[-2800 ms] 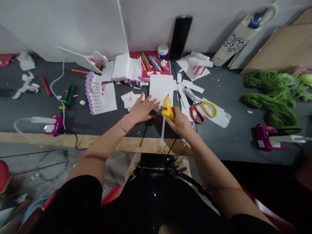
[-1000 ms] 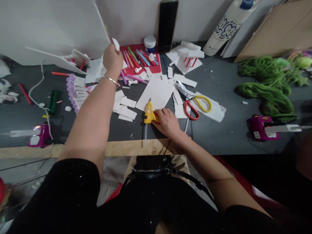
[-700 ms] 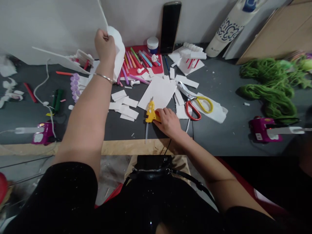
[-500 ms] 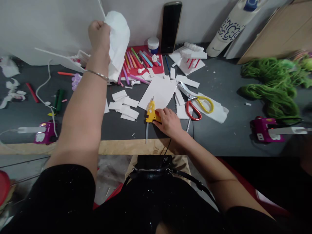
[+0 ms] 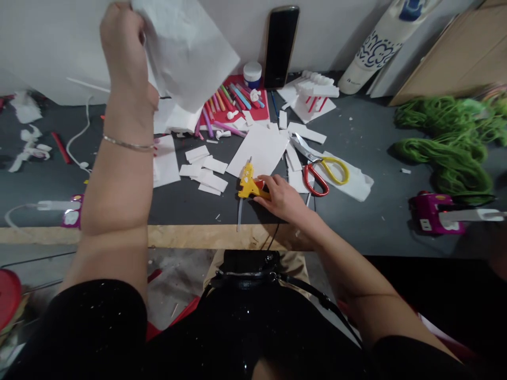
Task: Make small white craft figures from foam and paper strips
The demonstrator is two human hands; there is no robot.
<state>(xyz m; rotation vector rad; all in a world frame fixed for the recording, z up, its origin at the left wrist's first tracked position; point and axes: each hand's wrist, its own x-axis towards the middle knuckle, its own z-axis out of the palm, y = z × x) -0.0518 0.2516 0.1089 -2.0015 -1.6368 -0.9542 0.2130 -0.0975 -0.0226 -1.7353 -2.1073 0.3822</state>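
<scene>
High at the upper left, my left hand [image 5: 124,53] is closed on the edge of a crumpled white sheet [image 5: 186,50], which hangs over the back of the table. Its fingertips are partly out of view. My right hand [image 5: 287,199] grips the handle of a yellow hot glue gun [image 5: 247,182], which lies with its nozzle on a white card [image 5: 259,148]. A clear glue stick [image 5: 240,211] sticks out of the gun's rear. Left of the gun lie several cut white strips [image 5: 204,169]. Scissors [image 5: 315,158] with one red and one yellow handle rest to its right.
Felt-tip pens [image 5: 225,103] lie on a red sheet behind the card. A small jar [image 5: 252,75], a phone [image 5: 281,47] and a tall bottle [image 5: 372,50] stand along the wall. Green yarn [image 5: 447,142] and a purple power socket [image 5: 433,211] are at the right.
My left hand has moved up and left, spreading the white sheet and baring a paper with red marks below it. My right hand has shifted slightly on the glue gun, which stays put.
</scene>
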